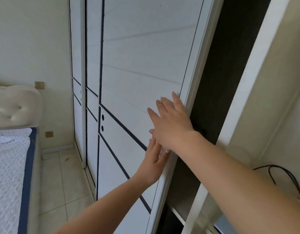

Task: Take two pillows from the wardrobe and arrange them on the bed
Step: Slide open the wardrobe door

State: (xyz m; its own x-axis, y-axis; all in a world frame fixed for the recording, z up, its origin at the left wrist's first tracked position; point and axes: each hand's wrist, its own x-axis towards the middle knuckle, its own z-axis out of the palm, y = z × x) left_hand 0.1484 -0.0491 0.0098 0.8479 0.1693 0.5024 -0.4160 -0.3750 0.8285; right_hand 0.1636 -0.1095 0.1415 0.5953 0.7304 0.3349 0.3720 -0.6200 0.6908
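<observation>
A tall white wardrobe sliding door (137, 68) with dark trim lines fills the middle of the head view. My right hand (171, 122) lies flat on the door near its right edge, fingers straight and spread. My left hand (154, 161) presses flat on the same door just below it, fingers straight. To the right of the door edge a dark gap (218, 85) shows the wardrobe's inside. No pillows are visible. The bed (9, 174) with a white quilted cover and blue edging lies at the far left.
A tufted white headboard (14, 105) stands against the back wall. Pale floor tiles (65, 179) run between bed and wardrobe. A white wardrobe frame post (243, 92) crosses at right, and black cables (284, 176) hang on the right wall. A shelf edge (178, 215) shows low in the gap.
</observation>
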